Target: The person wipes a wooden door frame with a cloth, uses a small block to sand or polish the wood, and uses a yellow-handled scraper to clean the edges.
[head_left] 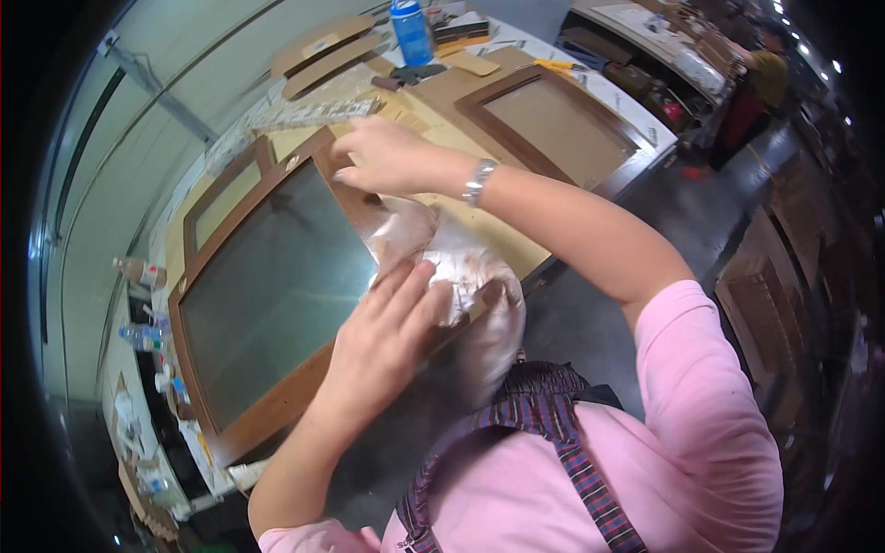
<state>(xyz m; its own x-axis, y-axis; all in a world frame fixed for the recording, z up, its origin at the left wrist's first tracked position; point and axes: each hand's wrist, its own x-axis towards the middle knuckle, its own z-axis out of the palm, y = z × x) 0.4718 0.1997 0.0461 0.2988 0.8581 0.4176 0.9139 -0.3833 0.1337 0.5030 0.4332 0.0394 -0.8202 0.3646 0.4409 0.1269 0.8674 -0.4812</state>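
A brown wooden-framed glass panel lies at an angle on the work table in front of me. A white cloth with brownish stains is bunched at the panel's near right edge, its loose end hanging over the table edge. My left hand grips this cloth, fingers curved over it. My right hand, with a metal watch on its wrist, is over the panel's far right corner. Its thumb and fingers are apart with nothing seen between them; its other fingertips are partly hidden and slightly blurred.
Another framed panel lies at the far right, and a smaller one sits behind mine. A blue bottle, cardboard pieces and a yellow-handled tool are at the back. Another person stands at the far right.
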